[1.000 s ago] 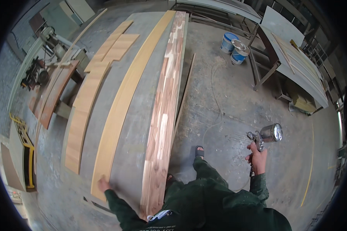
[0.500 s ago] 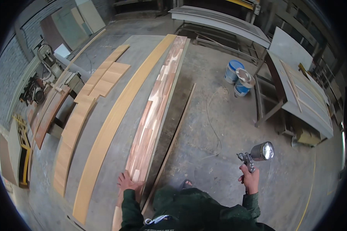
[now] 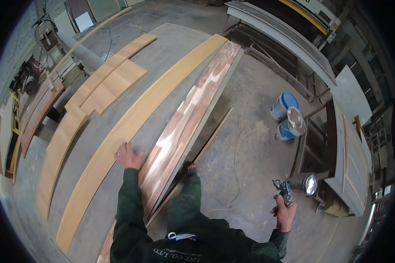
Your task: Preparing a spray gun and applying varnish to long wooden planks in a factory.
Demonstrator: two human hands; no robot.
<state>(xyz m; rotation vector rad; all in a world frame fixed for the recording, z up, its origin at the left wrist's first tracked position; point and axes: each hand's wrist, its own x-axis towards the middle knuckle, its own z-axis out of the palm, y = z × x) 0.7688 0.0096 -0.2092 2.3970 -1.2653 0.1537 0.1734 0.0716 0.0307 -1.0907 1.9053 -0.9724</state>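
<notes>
My left hand (image 3: 130, 156) is open with its fingers spread, reaching over the grey tabletop (image 3: 140, 151). Its fingertips meet or hover just over the right edge of a long yellowish board (image 3: 112, 142); contact is hard to judge. Just right of that hand lies a long, glossy panel of joined wood strips (image 3: 180, 127) in brown and cream, along the table's right edge. Out to the right, my right hand (image 3: 285, 213) grips a metal spray gun (image 3: 285, 193) by its handle. The gun's shiny round cup (image 3: 309, 184) points to the right.
Shorter light boards (image 3: 105, 87) lie farther left on the table. A narrow wooden strip (image 3: 215, 131) runs low beside the table's right side. Two blue-and-white buckets (image 3: 287, 111) stand on the floor, with a thin hose (image 3: 236, 164) nearby. Another bench (image 3: 344, 144) is at right.
My left hand has left the strip panel and moved forward and left to the yellowish board. A foot has stepped forward beside the table. The spray gun stays in my right hand.
</notes>
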